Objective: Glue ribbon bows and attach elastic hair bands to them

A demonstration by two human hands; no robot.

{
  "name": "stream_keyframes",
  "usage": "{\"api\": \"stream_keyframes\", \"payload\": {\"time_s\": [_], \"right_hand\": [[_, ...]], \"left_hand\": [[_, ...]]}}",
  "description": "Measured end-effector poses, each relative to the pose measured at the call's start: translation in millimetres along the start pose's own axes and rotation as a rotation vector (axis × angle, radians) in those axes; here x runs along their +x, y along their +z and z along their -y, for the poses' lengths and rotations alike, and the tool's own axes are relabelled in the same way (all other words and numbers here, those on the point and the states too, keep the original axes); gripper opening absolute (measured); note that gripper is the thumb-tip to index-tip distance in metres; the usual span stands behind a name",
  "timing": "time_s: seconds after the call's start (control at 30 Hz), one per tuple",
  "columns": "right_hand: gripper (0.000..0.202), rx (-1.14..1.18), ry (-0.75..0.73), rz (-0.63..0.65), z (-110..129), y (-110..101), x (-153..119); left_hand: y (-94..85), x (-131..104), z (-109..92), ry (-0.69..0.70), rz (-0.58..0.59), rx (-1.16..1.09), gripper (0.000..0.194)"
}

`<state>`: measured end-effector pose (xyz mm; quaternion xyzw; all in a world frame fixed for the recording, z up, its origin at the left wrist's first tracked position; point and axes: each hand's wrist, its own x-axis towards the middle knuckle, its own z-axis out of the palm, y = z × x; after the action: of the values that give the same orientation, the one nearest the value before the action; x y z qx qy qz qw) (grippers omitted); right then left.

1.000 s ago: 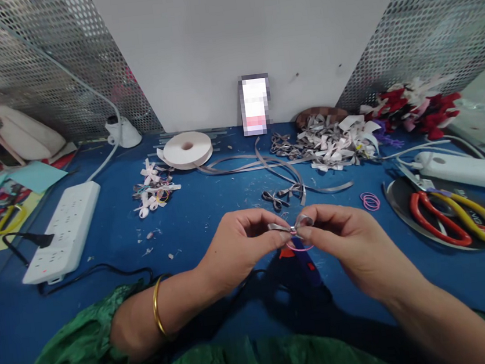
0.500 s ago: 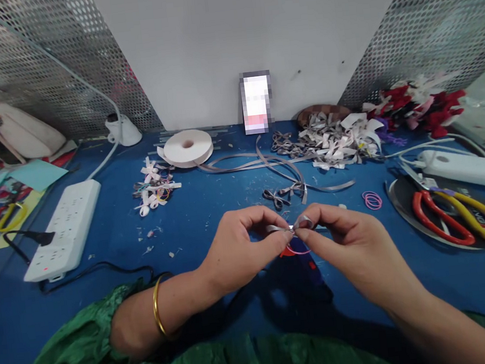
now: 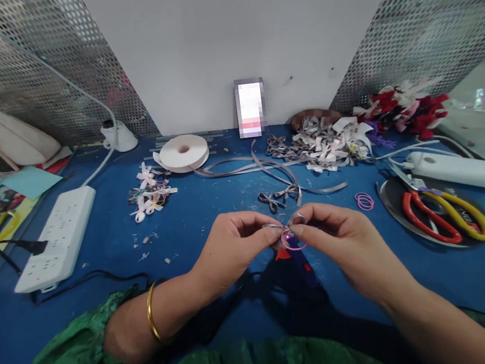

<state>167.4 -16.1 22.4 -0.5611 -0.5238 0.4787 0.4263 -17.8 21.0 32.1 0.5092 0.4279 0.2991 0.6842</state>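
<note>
In the middle of the blue tabletop, close to the person's body, two hands meet over one small thing. The left hand and the right hand each pinch a gray ribbon bow tightly between thumb and finger, with almost no gap. A thin pink elastic band hangs in a round loop just under the bow. Below the hands lies a dark blue glue gun with a red trigger, so the room under them is tight.

On the left, a wide stretch of tabletop with tiny scraps lies between the left hand and the long white power strip. To the right, pink elastic rings lie between the right hand and a black round disc. Red-handled scissors and yellow-handled scissors rest on that disc, their handles smooth and curvy. At the back edge, the table meets a flat white board.

Just past the fingers sit small gray bows, near flat, shiny gray ribbon that curls from a round white spool. Farther right is a floppy, crinkly heap of gray and white bows.
</note>
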Motion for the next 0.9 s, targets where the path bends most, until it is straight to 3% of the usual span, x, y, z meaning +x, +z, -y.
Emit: {"api": "stream_keyframes", "payload": {"time_s": [0.1,0.2,0.27,0.4,0.5,0.73,0.9], "right_hand": [[0.026,-0.067,-0.055,0.024,3.8,-24.1,4.9],[0.025,-0.288,-0.167,-0.264,-8.2,-59.5,8.9],[0.020,-0.562,-0.148,-0.416,-24.8,-79.1,10.6],[0.016,-1.121,0.022,-0.330,-57.7,-89.6,15.3],[0.018,-1.271,0.074,-0.250,-71.4,-81.3,20.9],[0.012,-1.170,0.092,-0.298,-76.2,-75.2,28.0],[0.016,-0.525,-0.140,-0.512,-43.1,-58.4,-3.8]], "left_hand": [[0.2,-0.8,-0.3,-0.017,-0.037,-0.014,0.009],[-0.3,0.0,2.8,-0.031,-0.024,-0.049,0.010],[0.2,1.6,6.3,-0.037,-0.008,-0.055,0.011],[3.2,4.6,11.8,-0.072,0.008,-0.037,0.013],[4.9,4.4,11.9,-0.100,0.010,-0.010,0.014],[7.5,1.2,10.1,-0.120,-0.004,-0.039,0.010],[9.2,2.0,13.4,-0.138,0.024,-0.069,0.011]]}}
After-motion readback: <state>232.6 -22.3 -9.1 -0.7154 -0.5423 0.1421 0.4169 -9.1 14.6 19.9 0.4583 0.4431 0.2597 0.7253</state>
